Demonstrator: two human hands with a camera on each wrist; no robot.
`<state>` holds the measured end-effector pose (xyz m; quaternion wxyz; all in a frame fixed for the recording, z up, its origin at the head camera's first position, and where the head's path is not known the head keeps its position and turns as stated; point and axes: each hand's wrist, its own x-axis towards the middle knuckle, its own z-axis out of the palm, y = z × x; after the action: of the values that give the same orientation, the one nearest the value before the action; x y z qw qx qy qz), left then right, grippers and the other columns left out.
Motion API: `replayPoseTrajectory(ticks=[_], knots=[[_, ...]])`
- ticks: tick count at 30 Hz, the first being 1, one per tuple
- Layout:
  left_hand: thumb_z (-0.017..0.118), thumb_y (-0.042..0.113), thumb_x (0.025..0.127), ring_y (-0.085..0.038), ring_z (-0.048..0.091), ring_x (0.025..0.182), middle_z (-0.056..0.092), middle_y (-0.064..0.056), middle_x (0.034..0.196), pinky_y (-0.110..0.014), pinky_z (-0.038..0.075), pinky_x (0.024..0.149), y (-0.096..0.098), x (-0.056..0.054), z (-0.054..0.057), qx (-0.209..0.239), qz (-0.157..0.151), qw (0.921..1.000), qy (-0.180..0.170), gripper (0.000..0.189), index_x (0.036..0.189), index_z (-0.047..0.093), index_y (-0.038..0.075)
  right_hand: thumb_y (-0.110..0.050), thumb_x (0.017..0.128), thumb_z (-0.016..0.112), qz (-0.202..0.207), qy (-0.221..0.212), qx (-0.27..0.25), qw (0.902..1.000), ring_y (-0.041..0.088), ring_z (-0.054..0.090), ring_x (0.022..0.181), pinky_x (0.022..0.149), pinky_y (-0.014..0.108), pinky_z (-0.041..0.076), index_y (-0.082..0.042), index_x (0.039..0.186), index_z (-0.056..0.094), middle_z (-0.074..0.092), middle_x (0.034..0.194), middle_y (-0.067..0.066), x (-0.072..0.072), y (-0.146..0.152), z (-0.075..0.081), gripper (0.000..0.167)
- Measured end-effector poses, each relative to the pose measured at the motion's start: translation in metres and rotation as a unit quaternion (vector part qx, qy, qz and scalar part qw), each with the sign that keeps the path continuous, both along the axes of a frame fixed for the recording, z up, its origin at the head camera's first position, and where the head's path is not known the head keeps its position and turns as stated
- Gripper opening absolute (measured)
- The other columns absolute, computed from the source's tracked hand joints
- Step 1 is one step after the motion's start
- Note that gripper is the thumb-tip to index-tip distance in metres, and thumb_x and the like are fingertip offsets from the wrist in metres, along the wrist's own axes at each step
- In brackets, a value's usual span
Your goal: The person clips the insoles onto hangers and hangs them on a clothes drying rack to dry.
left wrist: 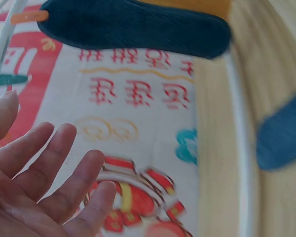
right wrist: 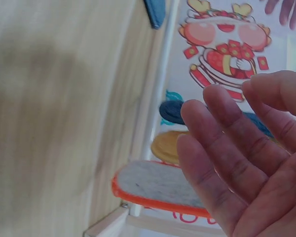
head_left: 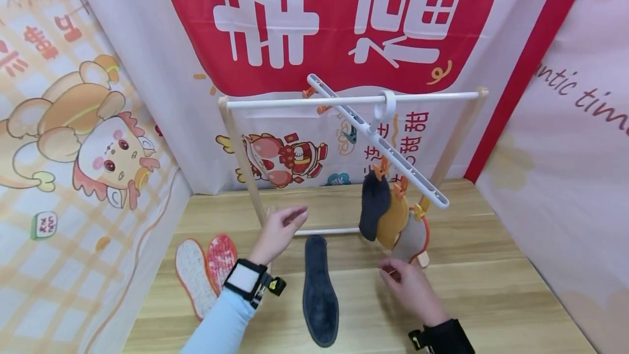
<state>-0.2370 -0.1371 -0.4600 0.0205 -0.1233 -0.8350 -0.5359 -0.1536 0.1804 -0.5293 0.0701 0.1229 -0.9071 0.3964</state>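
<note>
My left hand (head_left: 278, 234) is in the air near the rack's left post, fingers loosely bent and holding nothing. My right hand (head_left: 414, 291) hovers at the lower right, also holding nothing, just below a hanging grey insole with an orange edge (head_left: 413, 236). Beside that insole hang a tan insole (head_left: 395, 224) and a dark blue insole (head_left: 374, 204), clipped to one end of a white clip hanger (head_left: 375, 135). Between my hands a dark insole (head_left: 320, 299) lies lengthwise on the table. The left wrist view shows an orange clip (left wrist: 29, 17) on the hanging dark insole's end.
The hanger hooks over the top bar of a white-and-wood rack (head_left: 295, 103) and tilts down to the right. Other orange clips (head_left: 323, 108) sit at its far end. A grey insole (head_left: 194, 275) and a red-and-white insole (head_left: 222, 258) lie at left. Printed cloth (head_left: 344, 78) hangs behind.
</note>
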Motion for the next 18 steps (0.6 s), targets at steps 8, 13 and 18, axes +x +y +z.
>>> replayPoseTrajectory(ticks=[8, 13, 18], knots=[[0.064, 0.038, 0.097, -0.017, 0.066, 0.104, 0.07, -0.003, 0.116, -0.035, 0.054, 0.089, -0.041, 0.045, -0.051, -0.032, 0.056, 0.9977, -0.023, 0.039, 0.125, 0.068, 0.012, -0.005, 0.092, 0.069, 0.074, -0.007, 0.087, 0.9934, 0.001, 0.059, 0.077, 0.067, 0.025, 0.052, -0.014, 0.099, 0.071, 0.068, 0.087, -0.007, 0.0, -0.016, -0.011, 0.012], [0.064, 0.037, 0.096, -0.018, 0.067, 0.102, 0.07, -0.005, 0.117, -0.038, 0.054, 0.088, -0.063, 0.069, -0.074, -0.048, 0.102, 0.9921, -0.056, 0.038, 0.124, 0.068, 0.012, -0.005, 0.091, 0.07, 0.115, 0.029, 0.113, 0.9865, 0.0, 0.059, 0.076, 0.065, 0.025, 0.052, -0.014, 0.097, 0.072, 0.07, 0.087, -0.005, -0.004, -0.026, -0.012, 0.011], [0.065, 0.038, 0.096, -0.018, 0.067, 0.102, 0.072, -0.004, 0.112, -0.039, 0.054, 0.089, -0.08, 0.089, -0.085, -0.042, 0.136, 0.9868, -0.077, 0.04, 0.123, 0.069, 0.009, -0.003, 0.09, 0.07, 0.132, 0.066, 0.134, 0.9799, 0.003, 0.063, 0.079, 0.068, 0.028, 0.053, -0.016, 0.097, 0.072, 0.071, 0.088, -0.004, -0.009, -0.036, -0.013, 0.014]])
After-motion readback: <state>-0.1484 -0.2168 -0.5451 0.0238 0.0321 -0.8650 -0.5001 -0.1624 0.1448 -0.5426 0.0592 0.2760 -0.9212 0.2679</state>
